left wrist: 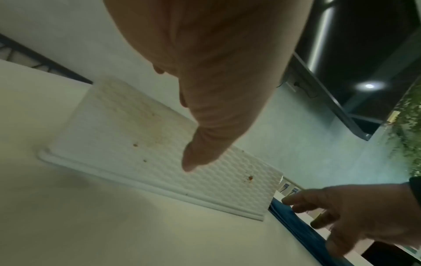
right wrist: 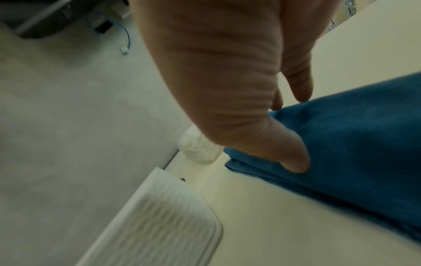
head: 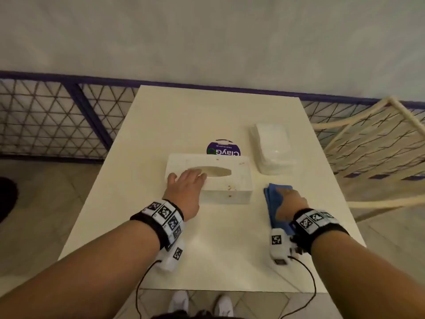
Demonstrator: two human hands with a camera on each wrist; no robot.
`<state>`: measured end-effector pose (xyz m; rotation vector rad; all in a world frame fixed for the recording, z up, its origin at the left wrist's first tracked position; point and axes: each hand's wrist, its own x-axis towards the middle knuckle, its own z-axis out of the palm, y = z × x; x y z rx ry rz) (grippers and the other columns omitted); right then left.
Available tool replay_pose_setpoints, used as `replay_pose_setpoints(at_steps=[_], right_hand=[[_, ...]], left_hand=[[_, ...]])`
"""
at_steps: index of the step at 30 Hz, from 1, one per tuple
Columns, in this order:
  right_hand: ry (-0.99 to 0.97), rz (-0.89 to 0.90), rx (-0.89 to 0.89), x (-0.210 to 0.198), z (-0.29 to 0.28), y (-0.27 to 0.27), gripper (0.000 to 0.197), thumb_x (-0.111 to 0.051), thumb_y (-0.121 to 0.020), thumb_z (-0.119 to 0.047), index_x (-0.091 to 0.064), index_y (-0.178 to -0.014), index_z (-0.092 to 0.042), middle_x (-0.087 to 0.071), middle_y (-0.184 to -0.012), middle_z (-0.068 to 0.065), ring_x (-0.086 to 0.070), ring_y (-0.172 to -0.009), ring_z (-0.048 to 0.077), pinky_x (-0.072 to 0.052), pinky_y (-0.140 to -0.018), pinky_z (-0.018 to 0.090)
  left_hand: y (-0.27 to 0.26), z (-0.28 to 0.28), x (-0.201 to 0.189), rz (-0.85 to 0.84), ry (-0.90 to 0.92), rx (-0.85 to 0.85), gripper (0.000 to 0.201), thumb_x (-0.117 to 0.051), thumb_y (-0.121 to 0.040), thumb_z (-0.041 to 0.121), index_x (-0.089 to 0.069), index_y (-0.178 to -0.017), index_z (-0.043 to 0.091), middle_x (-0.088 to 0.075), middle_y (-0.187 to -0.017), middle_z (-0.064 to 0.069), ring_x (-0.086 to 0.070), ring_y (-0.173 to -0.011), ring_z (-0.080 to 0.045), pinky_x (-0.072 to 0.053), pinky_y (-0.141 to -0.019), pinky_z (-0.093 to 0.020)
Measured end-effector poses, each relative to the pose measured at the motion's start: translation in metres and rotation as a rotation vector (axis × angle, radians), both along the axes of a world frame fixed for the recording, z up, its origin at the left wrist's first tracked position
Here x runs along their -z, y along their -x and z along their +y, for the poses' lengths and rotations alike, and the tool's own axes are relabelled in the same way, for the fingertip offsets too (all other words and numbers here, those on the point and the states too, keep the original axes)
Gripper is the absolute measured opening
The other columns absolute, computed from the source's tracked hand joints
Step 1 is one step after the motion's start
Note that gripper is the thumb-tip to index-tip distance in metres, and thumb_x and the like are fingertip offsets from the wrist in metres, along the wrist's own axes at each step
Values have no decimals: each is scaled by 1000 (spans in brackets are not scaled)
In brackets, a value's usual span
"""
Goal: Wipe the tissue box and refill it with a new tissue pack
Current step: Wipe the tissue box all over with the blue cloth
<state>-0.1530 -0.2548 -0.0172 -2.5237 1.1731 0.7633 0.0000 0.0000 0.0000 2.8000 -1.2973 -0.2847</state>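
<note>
A white tissue box [head: 227,180] with brown stains stands in the middle of the table, its oval slot facing up. My left hand [head: 190,179] lies flat on the box's left top, fingers straight and reaching the slot; its thumb [left wrist: 196,160] hangs in front of the stained side [left wrist: 141,136]. To the box's right lies a folded blue cloth [head: 272,201]. My right hand [head: 288,196] rests on it, the thumb [right wrist: 293,158] on the cloth [right wrist: 355,144] and the fingers loosely spread over its far edge. The wrapped tissue pack [head: 273,150] lies behind the cloth.
A round purple label [head: 223,148] shows just behind the box. The white table [head: 207,249] has a wire fence beyond its far edge and a cream chair [head: 372,143] at its right. Cables hang from both wrist cameras near the front edge.
</note>
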Motion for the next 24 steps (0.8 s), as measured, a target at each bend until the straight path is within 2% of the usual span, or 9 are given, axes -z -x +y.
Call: replay_pose_setpoints(at_steps=[2,4,10,13,16,18,20,22,24], right_hand=[[-39,34,19,2,6,2,83,-61,-80,-21,-14,-148,-30,-20,-155,5,-31,-134,38,-36,-109,41],[-34,13,21,9,11,6,79,-57,-83,-20,-15,-148,-31,-15,-157,1,-25,-135,39,-36,-109,42],[69,-313,40,28,22,30,39,-50,-86,-9,-58,-122,-23,-51,-129,5,-43,-114,33,-44,-90,37],[-28,-363,156,18,23,30,24,-55,-82,-9,-64,-102,-19,-63,-112,13,-57,-107,36,-48,-83,32],[17,-704,238,-17,36,18,28,-61,-80,-6,-68,-106,-11,-68,-103,17,-63,-97,34,-39,-77,21],[61,-976,108,-48,62,3,32,-65,-76,-2,-72,-105,-12,-67,-103,16,-61,-96,32,-34,-80,13],[27,-1070,-87,-65,90,-19,35,-66,-74,-2,-73,-104,-17,-67,-102,13,-58,-97,30,-32,-84,15],[-48,-1013,-294,-61,111,-46,35,-66,-75,-5,-73,-105,-20,-67,-100,9,-55,-95,29,-32,-83,24],[-143,-868,-510,-44,130,-69,31,-65,-77,-9,-72,-105,-19,-69,-100,8,-57,-93,31,-37,-85,29]], left_hand=[[-1,-3,0,-22,-22,-35,83,-60,-77,18,-17,-147,22,-19,-154,3,-18,-141,-14,-13,-109,-47],[-3,-5,3,-33,-32,-49,82,-60,-76,17,-19,-147,22,-25,-151,3,-24,-139,-15,-14,-108,-47],[-6,-3,4,-22,-5,-71,70,-56,-74,11,-36,-139,29,-48,-135,8,-45,-123,-13,-13,-105,-43],[-6,2,4,18,35,-104,77,-58,-74,12,-28,-143,28,-55,-131,9,-52,-117,-13,-11,-106,-39],[-11,4,3,69,100,-127,88,-63,-69,14,-20,-144,29,-57,-130,13,-56,-112,-11,-13,-106,-38],[-13,5,3,99,113,-129,92,-64,-67,14,-16,-144,27,-56,-132,13,-57,-110,-11,-14,-105,-38],[-13,6,3,125,124,-129,94,-64,-68,13,-13,-146,26,-56,-132,14,-58,-109,-10,-14,-105,-36],[-13,7,4,126,128,-136,94,-63,-69,14,-11,-147,24,-62,-122,12,-60,-104,-13,-15,-104,-36],[-14,7,7,101,128,-145,90,-62,-72,19,-12,-146,24,-68,-97,7,-63,-93,-18,-17,-102,-36]])
